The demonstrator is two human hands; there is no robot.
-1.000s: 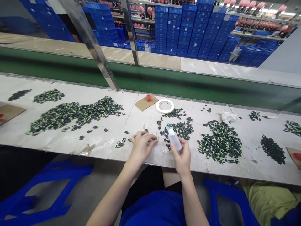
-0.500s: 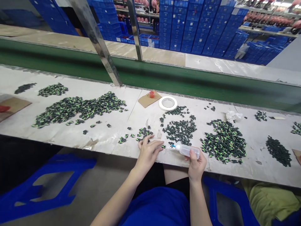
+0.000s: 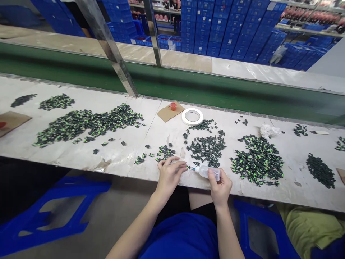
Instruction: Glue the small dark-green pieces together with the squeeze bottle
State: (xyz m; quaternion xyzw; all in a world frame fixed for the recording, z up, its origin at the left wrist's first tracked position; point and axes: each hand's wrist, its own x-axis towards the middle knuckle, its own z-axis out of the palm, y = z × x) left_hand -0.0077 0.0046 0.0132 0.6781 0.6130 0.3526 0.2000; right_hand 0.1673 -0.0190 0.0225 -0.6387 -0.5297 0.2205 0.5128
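Observation:
My right hand [image 3: 221,185] is wrapped round a clear squeeze bottle [image 3: 207,172] with a thin blue tip, lying nearly level and aimed left. Just off that tip is a small black-and-green part [image 3: 188,167], pinched at the fingertips of my left hand [image 3: 171,174]. Behind my left hand sits a small cluster of black-and-green parts [image 3: 165,152]. A pile of small plain black parts [image 3: 207,149] spreads out beyond the bottle. To the right lies a bigger heap of black-and-green parts [image 3: 257,160].
A roll of white tape [image 3: 192,116] and a red cup [image 3: 173,106] on cardboard [image 3: 164,114] stand at the back. A long heap of parts [image 3: 88,124] covers the left. Crumpled tissue [image 3: 269,131] lies right. A metal post [image 3: 115,61] rises by the green belt [image 3: 215,81].
My right hand has brought the bottle leftward, so its blue tip is now close to the part at my left fingertips. My left hand has stayed about where it was.

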